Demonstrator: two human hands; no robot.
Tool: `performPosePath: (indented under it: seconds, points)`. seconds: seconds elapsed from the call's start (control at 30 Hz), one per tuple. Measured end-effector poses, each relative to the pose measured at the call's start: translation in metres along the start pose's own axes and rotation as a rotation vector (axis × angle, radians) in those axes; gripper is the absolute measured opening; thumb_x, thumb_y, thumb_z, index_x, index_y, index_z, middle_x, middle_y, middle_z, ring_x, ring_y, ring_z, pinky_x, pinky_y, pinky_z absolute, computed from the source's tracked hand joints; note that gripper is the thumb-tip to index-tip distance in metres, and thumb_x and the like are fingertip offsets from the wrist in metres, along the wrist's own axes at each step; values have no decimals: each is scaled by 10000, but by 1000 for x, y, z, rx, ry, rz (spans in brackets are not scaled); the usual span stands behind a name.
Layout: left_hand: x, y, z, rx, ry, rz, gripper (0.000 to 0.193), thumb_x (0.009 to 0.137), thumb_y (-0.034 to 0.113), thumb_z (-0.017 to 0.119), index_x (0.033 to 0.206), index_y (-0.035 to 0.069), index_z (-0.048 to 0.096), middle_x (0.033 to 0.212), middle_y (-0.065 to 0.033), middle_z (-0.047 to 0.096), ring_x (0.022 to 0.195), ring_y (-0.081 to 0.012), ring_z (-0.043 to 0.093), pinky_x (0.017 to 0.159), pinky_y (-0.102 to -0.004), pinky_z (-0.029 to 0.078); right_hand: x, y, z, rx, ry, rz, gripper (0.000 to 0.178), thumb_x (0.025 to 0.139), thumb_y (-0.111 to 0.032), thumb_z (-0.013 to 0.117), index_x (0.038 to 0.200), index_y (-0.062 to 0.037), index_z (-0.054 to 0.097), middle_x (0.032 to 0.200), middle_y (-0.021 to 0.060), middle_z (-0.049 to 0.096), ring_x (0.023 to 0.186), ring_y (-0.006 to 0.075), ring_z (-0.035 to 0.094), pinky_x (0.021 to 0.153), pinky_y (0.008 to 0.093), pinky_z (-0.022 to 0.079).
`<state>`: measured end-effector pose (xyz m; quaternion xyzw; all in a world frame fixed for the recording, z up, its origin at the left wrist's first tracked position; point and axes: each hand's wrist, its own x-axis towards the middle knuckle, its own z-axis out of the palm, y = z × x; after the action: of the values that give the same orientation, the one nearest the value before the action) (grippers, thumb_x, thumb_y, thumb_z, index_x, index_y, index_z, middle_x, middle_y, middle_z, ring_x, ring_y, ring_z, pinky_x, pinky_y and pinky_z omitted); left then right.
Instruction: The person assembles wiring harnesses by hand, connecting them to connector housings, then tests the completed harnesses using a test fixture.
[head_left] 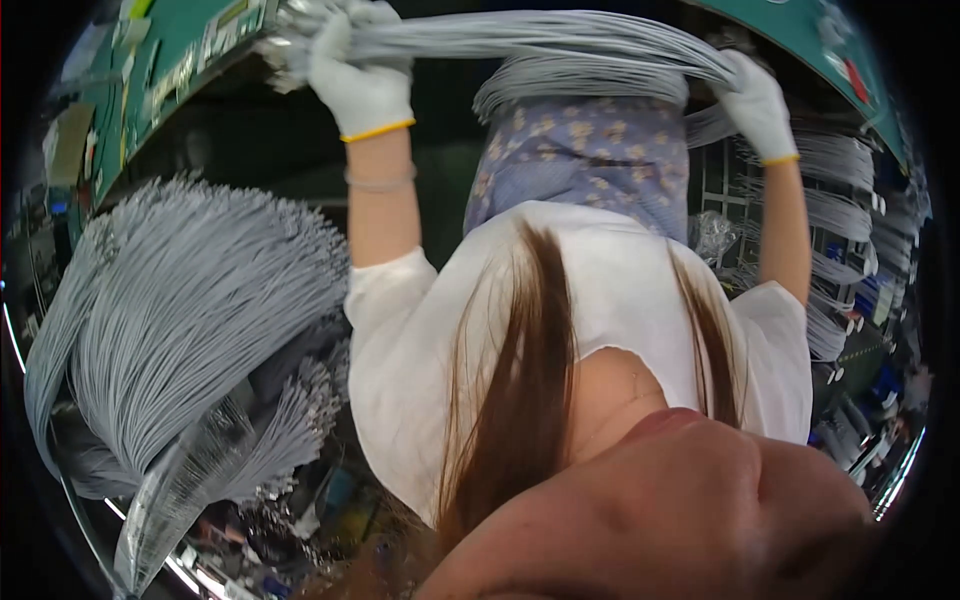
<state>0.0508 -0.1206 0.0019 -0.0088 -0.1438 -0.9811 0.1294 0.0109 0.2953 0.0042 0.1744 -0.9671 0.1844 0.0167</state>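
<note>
A long bundle of thin grey cables [540, 35] stretches between my two hands in front of my lap. My left hand [362, 75], in a white glove with a yellow cuff, is closed round the bundle close to its left end, where pale tips [285, 50] bunch together in a blur. At the bundle's right end my right hand [758, 105], gloved the same way, is wrapped round the cables; its fingers are partly hidden. Below the held bundle, more grey cables [580, 82] lie across my lap on blue flowered cloth [580, 145].
A green workbench [185, 65] curves along the far left, and a green surface [780, 22] continues at the far right. On my left stands a large sheaf of grey cables [190, 300] with clear plastic wrap [190, 480] below. Racked cable coils [835, 210] fill the right side.
</note>
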Motion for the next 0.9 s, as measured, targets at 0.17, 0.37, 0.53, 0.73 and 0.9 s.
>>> performPosePath:
  seconds: [0.17, 0.37, 0.53, 0.73, 0.9]
  points:
    - [-66, -39, -249, 52, 617, -86, 123, 838, 137, 628, 960, 123, 614, 839, -22, 628, 726, -182, 599, 698, -337, 531, 33, -76, -8, -408, -317, -296, 357, 828, -209, 655, 1164, -97, 610, 1075, 126, 638, 1006, 326, 595, 863, 410, 481]
    - [-96, -90, -251, 54, 703, -490, 140, 893, 181, 591, 1015, 113, 575, 1045, -56, 604, 1004, -242, 576, 935, -382, 468, 64, -85, 38, -311, -334, -352, 509, 824, -342, 649, 1246, -75, 549, 1149, 153, 617, 1065, 338, 576, 911, 422, 469]
    - [-60, -105, -227, 106, 587, -602, 254, 925, 264, 553, 1121, 104, 566, 1105, -72, 599, 1038, -254, 560, 965, -411, 449, 118, -160, 137, -91, -594, -403, 710, 806, -612, 552, 1228, -41, 561, 1047, 215, 657, 1001, 356, 636, 847, 409, 512]
    - [-10, -87, -217, 256, 364, -136, 421, 921, 433, 519, 1149, 83, 576, 1106, -83, 611, 1018, -260, 567, 997, -428, 424, 111, -203, 214, 18, -743, -375, 810, 728, -557, 647, 1291, -1, 472, 1120, 277, 612, 1019, 360, 627, 863, 402, 507]
    - [-6, -22, -180, 25, 429, 49, 436, 903, 390, 562, 1179, 52, 559, 1095, -97, 616, 1000, -262, 576, 978, -410, 437, 78, -218, 187, 66, -600, -581, 883, 714, -545, 668, 1379, -39, 381, 1199, 264, 581, 1094, 361, 597, 882, 428, 496]
